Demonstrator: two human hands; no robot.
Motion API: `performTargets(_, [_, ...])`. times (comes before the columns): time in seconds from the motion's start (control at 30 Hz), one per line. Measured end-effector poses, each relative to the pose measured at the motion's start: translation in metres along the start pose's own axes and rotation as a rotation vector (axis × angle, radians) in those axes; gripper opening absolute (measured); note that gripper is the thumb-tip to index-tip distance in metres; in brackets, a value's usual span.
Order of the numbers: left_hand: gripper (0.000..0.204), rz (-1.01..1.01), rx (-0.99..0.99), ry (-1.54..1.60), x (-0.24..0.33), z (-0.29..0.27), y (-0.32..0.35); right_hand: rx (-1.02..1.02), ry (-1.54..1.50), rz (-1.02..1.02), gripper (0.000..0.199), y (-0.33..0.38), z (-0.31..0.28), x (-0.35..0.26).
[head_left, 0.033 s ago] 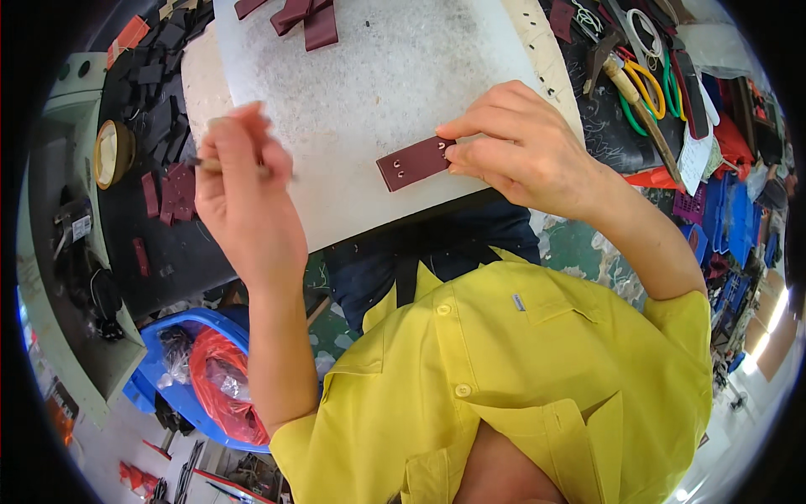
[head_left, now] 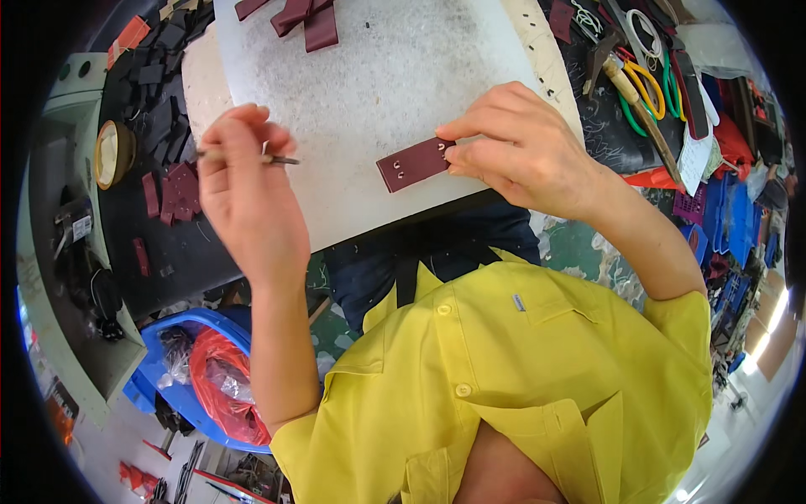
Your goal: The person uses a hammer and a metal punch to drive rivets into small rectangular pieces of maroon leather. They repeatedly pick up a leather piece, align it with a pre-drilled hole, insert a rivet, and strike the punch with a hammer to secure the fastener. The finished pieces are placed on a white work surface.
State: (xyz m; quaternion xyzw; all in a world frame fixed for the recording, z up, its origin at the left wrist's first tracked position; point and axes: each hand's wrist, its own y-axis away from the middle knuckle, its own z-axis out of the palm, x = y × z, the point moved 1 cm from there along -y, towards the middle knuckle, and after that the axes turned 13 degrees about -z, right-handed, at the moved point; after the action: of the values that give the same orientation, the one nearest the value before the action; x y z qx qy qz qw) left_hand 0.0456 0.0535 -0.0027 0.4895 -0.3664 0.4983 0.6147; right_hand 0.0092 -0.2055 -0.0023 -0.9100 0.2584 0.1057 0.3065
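In the head view, my right hand (head_left: 529, 155) pinches the right end of a flat maroon strip (head_left: 411, 168), perhaps leather, between thumb and fingers. Small curved cut-outs or metal bits show near both of its ends. The strip is at the near edge of a whitish work board (head_left: 395, 92). My left hand (head_left: 252, 189) is raised over the board's left side, its fingers closed round a thin dark rod-like tool (head_left: 281, 160). The tool's tip points right, toward the strip but apart from it. What kind of tool it is, I cannot make out.
Maroon strips (head_left: 321, 29) lie at the board's far edge. Left of it are black pieces (head_left: 151, 76), small maroon pieces (head_left: 179, 197) and a round tub (head_left: 111, 155). Right are a hammer (head_left: 625, 88) and yellow-handled scissors (head_left: 651, 88). A blue bin (head_left: 155, 336) stands below left.
The tool in my left hand has turned slightly and its tip now shows clearly to the right of the fingers. My right hand and the strip stay nearly still.
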Motion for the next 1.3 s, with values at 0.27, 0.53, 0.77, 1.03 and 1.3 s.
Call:
performTargets(0.27, [0.01,0.393,0.081,-0.876,-0.001,-0.016,0.024,0.023,0.008,0.012,0.009,-0.001,0.001,-0.001])
performTargets(0.53, [0.008,-0.031,-0.259,-0.398,-0.009,0.058,0.024,0.017,0.032,0.015,0.01,-0.002,-0.002,-0.003])
performTargets(0.77, [0.007,0.073,-0.265,-0.442,-0.026,0.054,0.02,0.081,-0.014,0.089,0.022,0.0,0.001,-0.003])
performTargets(1.03, [0.01,0.241,-0.207,-0.619,-0.025,0.058,0.025,0.093,-0.006,0.074,0.021,0.002,0.002,-0.003])
performTargets(1.3, [0.019,0.557,-0.143,-0.806,-0.032,0.06,0.027,0.183,0.124,0.448,0.01,0.035,-0.057,0.018])
